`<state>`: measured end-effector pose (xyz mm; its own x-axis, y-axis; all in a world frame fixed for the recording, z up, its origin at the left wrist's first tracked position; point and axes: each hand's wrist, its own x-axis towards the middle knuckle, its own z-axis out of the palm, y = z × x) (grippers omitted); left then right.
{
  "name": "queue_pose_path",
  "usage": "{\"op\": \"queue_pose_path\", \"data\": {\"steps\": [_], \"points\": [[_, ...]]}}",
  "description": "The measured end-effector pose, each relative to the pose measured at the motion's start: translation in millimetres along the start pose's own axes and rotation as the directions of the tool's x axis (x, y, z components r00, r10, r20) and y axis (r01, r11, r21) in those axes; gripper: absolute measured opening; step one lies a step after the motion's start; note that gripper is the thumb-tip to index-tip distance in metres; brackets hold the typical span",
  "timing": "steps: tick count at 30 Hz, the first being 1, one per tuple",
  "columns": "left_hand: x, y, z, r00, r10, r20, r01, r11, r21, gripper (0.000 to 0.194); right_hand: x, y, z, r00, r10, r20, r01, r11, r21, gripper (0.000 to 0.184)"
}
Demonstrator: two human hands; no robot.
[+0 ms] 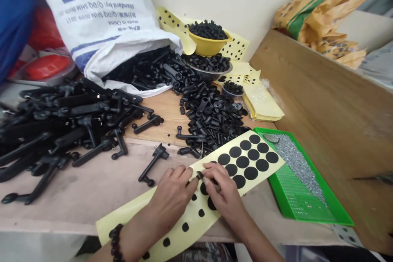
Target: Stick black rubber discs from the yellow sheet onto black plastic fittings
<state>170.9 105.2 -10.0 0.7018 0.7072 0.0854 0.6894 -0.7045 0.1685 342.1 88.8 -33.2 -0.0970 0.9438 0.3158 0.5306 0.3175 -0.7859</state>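
A yellow backing sheet (245,159) with several round black stickers lies across the table's front edge. My left hand (172,198) rests on the sheet with its fingers bent, fingertips pressing near the middle. My right hand (222,190) pinches at a small black sticker (199,175) between the two hands. A loose black crank handle (152,164) lies just beyond my left hand.
A big heap of black handles (61,118) fills the left. A white sack (104,20) spills parts at the back. Small black parts (211,116) lie mid-table, near a yellow bowl (208,45) of screws. A green tray (307,196) holds metal screws, beside a wooden board (331,102).
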Motion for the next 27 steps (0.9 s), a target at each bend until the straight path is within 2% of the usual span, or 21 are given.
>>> {"op": "queue_pose_path", "data": {"steps": [2, 4, 6, 8, 10, 12, 13, 15, 17, 19, 21, 24, 27], "points": [[1, 1, -1.2, 1.000, 0.010, 0.029, -0.011, 0.999, 0.041, 0.022, 1, 1, -1, 0.999, 0.051, 0.012, -0.052, 0.997, 0.058, 0.015], [1, 1, -2.4, 0.999, 0.005, 0.048, -0.007, 0.999, 0.051, 0.024, 4, 3, -6, 0.989, 0.151, -0.002, -0.148, 0.971, 0.186, 0.014], [1, 1, -2.9, 0.999, -0.005, 0.054, 0.003, 0.999, 0.043, 0.025, 6, 4, -16, 0.956, 0.275, -0.097, -0.229, 0.914, 0.335, 0.013], [0, -1, -3.1, 0.999, -0.015, 0.048, 0.015, 1.000, -0.003, 0.025, 8, 4, -27, 0.918, 0.330, -0.223, -0.234, 0.900, 0.369, 0.012], [-2, -4, -4.3, 0.999, -0.035, -0.007, 0.034, 0.992, -0.120, 0.023, 7, -2, -36, 0.934, 0.219, -0.283, -0.154, 0.960, 0.234, 0.010], [-4, -7, -7.6, 0.992, -0.089, -0.094, 0.053, 0.944, -0.326, 0.021, 4, -10, -39, 0.974, -0.002, -0.225, 0.010, 0.999, 0.034, 0.009], [-5, -8, -9.9, 0.983, -0.134, -0.123, 0.066, 0.894, -0.444, 0.022, 2, -15, -37, 0.976, -0.116, -0.183, 0.109, 0.993, -0.051, 0.011], [-7, -8, -14.6, 0.964, -0.239, -0.117, 0.108, 0.751, -0.652, 0.025, -2, -22, -31, 0.941, -0.321, -0.110, 0.297, 0.935, -0.195, 0.018], [-7, -7, -17.6, 0.945, -0.321, -0.058, 0.158, 0.605, -0.781, 0.028, -6, -26, -22, 0.894, -0.445, -0.053, 0.407, 0.855, -0.322, 0.023], [-7, -6, -17.7, 0.928, -0.371, 0.001, 0.198, 0.494, -0.846, 0.029, -9, -27, -15, 0.864, -0.503, 0.003, 0.456, 0.781, -0.426, 0.025], [-6, -4, -16.0, 0.914, -0.403, 0.047, 0.232, 0.425, -0.875, 0.027, -10, -26, -10, 0.851, -0.523, 0.041, 0.472, 0.728, -0.498, 0.024], [-3, -4, -13.7, 0.894, -0.437, 0.103, 0.286, 0.378, -0.881, 0.024, -11, -26, -6, 0.834, -0.546, 0.074, 0.493, 0.678, -0.545, 0.022], [-1, -4, -14.4, 0.877, -0.455, 0.158, 0.341, 0.356, -0.870, 0.022, -10, -26, -4, 0.837, -0.541, 0.080, 0.496, 0.689, -0.529, 0.022]]}}
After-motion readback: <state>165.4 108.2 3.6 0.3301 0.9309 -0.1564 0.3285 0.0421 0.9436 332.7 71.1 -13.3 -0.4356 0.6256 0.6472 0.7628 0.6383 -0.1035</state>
